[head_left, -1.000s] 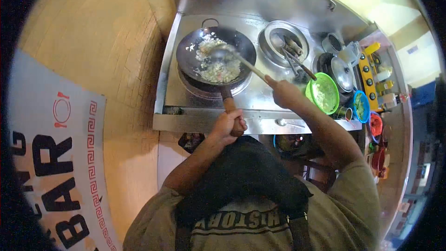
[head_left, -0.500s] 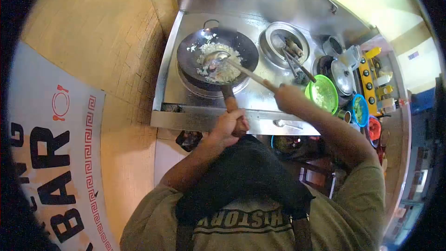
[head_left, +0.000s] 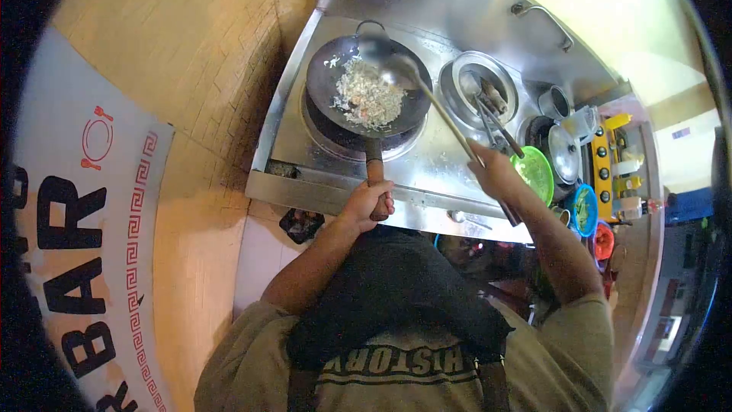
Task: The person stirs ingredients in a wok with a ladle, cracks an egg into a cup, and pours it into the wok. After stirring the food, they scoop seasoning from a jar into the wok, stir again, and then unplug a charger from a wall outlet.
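Note:
A dark wok (head_left: 324, 76) sits over the burner, with white fried rice (head_left: 370, 95) bunched in its middle and a few grains stuck on the far left wall. My left hand (head_left: 370, 202) is wrapped round the wok's wooden handle, close to the front edge of the stove. In my right hand (head_left: 496, 172) is the long handle of a ladle (head_left: 442, 111), gripped near its end. The ladle's bowl, smeared by motion, is over the far right part of the wok, behind the rice.
Right of the wok stands a metal pot (head_left: 457, 80) with utensils resting in it. Beyond come a green bowl (head_left: 540, 175), a pot lid (head_left: 564, 156), a blue basket (head_left: 583, 210) and a red container (head_left: 602, 240). A steel backsplash (head_left: 442, 0) rises behind.
The ladle has come up out of the rice toward the wok's far right side. The rice is now more gathered. My left hand still grips the handle, and the whole view has shifted.

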`<state>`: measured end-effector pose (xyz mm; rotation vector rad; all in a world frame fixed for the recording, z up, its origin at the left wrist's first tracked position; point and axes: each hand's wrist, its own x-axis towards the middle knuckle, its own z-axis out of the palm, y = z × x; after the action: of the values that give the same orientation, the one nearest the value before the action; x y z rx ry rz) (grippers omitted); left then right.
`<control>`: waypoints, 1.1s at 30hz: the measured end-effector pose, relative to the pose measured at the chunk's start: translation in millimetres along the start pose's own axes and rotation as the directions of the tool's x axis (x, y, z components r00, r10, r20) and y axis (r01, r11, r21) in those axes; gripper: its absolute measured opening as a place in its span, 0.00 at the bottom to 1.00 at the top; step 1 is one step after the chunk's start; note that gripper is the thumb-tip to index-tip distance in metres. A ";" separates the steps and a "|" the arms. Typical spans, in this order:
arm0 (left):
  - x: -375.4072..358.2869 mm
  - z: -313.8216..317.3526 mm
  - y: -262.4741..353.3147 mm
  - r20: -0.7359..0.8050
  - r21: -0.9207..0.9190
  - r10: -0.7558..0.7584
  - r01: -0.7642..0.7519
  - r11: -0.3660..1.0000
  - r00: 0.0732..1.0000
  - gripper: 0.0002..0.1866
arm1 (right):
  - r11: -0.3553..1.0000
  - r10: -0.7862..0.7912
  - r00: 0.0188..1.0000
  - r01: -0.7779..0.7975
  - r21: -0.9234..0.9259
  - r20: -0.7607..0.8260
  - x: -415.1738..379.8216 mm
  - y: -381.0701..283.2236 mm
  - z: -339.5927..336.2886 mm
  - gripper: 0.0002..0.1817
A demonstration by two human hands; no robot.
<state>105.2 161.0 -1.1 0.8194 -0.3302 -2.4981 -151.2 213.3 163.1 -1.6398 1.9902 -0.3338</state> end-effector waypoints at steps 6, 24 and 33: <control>9.3 -7.8 -5.2 -0.036 0.002 0.004 -0.004 1.000 0.999 0.07 | 0.600 0.325 0.895 -0.445 0.664 0.305 73.3 22.3 48.8 0.23; 11.8 -19.2 -4.4 0.043 -0.010 -0.041 0.041 0.999 0.998 0.07 | 0.819 -0.052 0.993 0.106 -0.564 0.111 86.9 -26.2 69.8 0.31; 10.5 -19.8 5.2 0.036 -0.007 -0.074 0.074 0.997 0.997 0.07 | 0.840 -0.037 0.983 0.129 -0.527 0.181 94.0 -61.5 62.2 0.24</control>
<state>111.7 149.7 -20.0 0.7985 -0.3069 -2.5836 -77.3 117.5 119.9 -2.0147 1.9963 0.3640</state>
